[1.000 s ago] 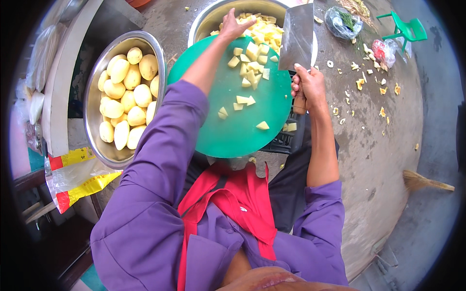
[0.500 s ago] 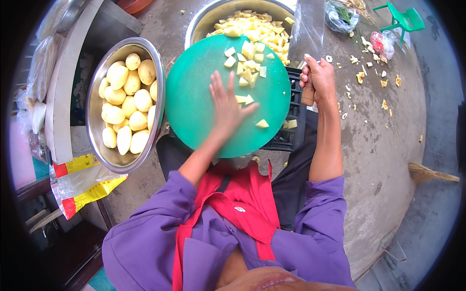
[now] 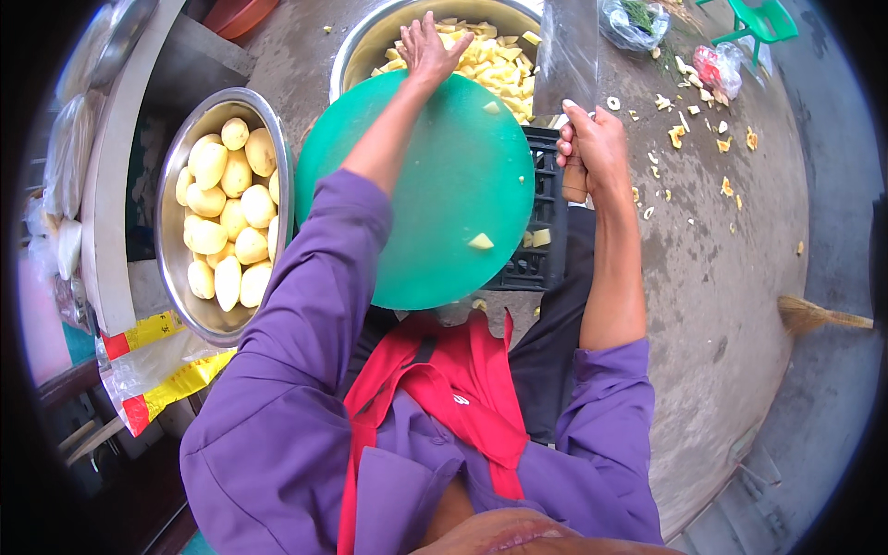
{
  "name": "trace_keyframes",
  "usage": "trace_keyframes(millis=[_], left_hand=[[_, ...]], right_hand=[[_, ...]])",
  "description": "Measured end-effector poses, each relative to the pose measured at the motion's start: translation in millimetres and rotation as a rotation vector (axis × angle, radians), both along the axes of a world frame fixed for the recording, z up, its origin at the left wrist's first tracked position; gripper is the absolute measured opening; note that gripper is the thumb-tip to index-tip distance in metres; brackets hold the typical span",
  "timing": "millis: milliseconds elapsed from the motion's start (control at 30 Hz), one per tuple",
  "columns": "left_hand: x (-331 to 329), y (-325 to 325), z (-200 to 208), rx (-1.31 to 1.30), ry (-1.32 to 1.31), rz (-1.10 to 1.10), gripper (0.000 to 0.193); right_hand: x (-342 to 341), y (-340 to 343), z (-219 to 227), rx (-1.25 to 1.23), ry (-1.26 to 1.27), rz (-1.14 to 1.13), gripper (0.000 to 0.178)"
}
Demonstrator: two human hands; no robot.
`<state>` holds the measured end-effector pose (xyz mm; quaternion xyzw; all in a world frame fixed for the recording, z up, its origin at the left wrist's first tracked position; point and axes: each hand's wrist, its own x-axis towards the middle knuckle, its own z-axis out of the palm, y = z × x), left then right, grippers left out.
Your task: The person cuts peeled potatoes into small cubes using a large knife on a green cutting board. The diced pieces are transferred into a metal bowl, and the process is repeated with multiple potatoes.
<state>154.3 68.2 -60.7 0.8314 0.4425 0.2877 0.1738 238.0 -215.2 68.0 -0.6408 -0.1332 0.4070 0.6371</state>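
Note:
My left hand (image 3: 431,54) is stretched out, fingers spread, over the near rim of a steel basin (image 3: 356,48) full of cut potato pieces (image 3: 504,79). Beneath that forearm lies a round green cutting board (image 3: 435,203), with a potato chunk (image 3: 480,241) near its lower right and a few small bits. My right hand (image 3: 596,153) grips the wooden handle of a cleaver (image 3: 567,55), its broad blade upright beside the basin's right side. An oval steel bowl (image 3: 166,250) of whole peeled potatoes (image 3: 234,219) stands left of the board.
Under the board's right side is a black plastic crate (image 3: 546,199). Peelings and scraps (image 3: 726,187) litter the concrete floor at right, near a green stool (image 3: 763,28), plastic bags (image 3: 634,25) and a straw broom (image 3: 819,316). A yellow-red plastic bag (image 3: 166,370) lies at lower left.
My left hand has swept forward from the board to the basin. The cluster of potato pieces has left the board; one chunk stays near the lower right. The right hand keeps its hold on the cleaver.

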Motion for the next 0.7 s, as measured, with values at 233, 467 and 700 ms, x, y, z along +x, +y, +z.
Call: trace_keyframes(millis=[233, 467, 700], left_hand=[[-129, -197, 51, 0.089, 0.156, -0.942, 0.06], [-132, -164, 35, 0.298, 0.409, -0.949, 0.044], [-49, 25, -5, 0.133, 0.251, -0.479, 0.044]], right_hand=[[6, 2, 5, 0.031, -0.01, -0.035, 0.022], [-1, 2, 2, 0.0, 0.005, 0.015, 0.022], [-12, 12, 3, -0.029, 0.023, 0.077, 0.019]])
